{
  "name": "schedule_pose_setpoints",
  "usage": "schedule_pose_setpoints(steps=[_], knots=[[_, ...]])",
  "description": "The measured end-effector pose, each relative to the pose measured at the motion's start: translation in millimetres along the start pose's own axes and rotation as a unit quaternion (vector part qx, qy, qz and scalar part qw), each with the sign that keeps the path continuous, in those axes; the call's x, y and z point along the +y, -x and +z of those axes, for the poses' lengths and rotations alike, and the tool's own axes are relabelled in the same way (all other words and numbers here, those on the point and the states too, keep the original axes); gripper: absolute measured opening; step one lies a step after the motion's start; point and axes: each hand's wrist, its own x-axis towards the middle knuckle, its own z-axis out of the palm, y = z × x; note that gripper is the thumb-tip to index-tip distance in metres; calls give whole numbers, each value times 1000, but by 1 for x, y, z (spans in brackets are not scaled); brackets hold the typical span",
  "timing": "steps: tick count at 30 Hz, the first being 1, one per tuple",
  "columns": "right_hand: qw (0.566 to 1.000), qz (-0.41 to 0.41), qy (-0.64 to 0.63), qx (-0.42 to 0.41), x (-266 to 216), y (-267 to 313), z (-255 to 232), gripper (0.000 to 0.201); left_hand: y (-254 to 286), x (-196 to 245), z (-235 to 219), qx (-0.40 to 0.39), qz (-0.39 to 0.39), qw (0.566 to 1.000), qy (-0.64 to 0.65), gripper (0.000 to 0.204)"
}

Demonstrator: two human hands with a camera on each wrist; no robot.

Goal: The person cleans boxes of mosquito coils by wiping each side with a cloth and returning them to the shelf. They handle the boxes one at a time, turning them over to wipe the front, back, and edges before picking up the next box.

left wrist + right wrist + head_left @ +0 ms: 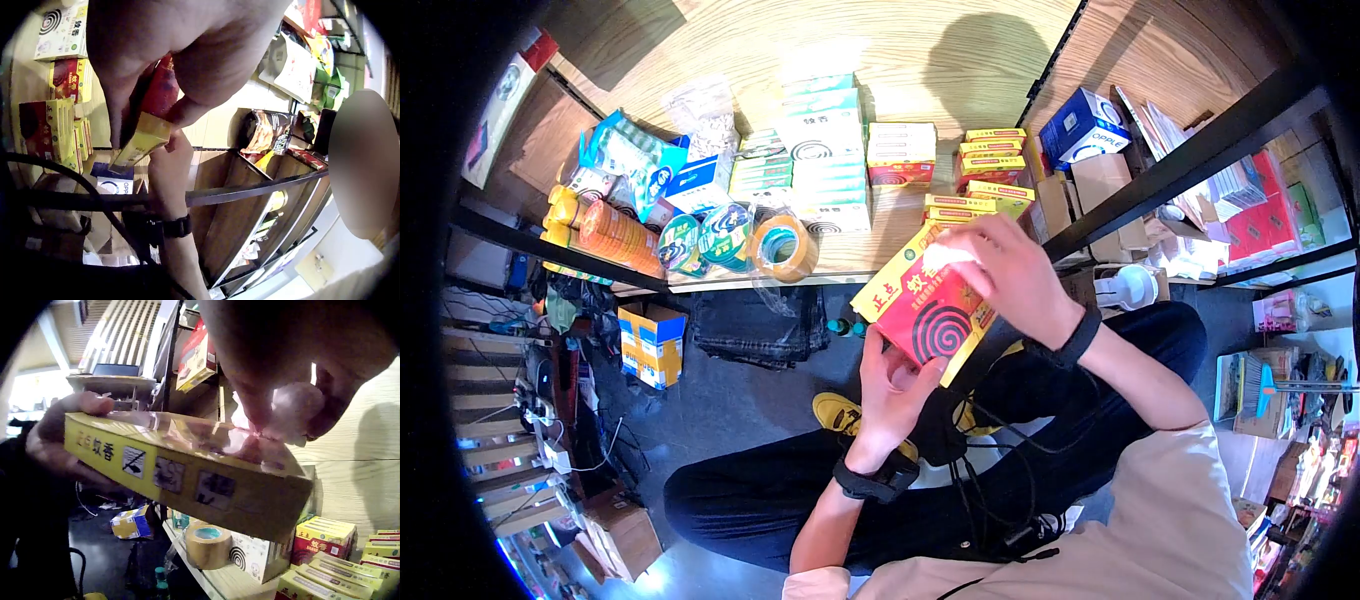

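Note:
A flat red and yellow box with a black spiral (940,318) is tilted in front of the shelf edge. The left hand (892,392) grips its lower end, thumb on one side and fingers on the other. Over the upper part of the box is the right hand (1015,280); in the right wrist view its fingers pinch something whitish and crumpled (292,412) against the broad face of the box (187,478). What the whitish thing is, I cannot tell. In the left wrist view the left hand (181,50) covers much of the box (149,137).
On the shelf (740,280) stand stacks of similar yellow-red boxes (990,160), green-white boxes (830,180), a tape roll (783,248) and orange stacked rounds (615,238). A blue box (1085,125) is at the right. A dark post (1180,165) crosses beside the right arm.

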Motion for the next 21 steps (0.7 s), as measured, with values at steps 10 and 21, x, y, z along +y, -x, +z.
schedule_pose_setpoints(steps=[10,21], knots=[[991,-47,-122,-14,-26,9,1,26,0,1,-8,4,12,1000,-25,74],[992,-51,-116,-11,-14,1,-13,29,-5,15,-9,92,86,965,-230,40]])
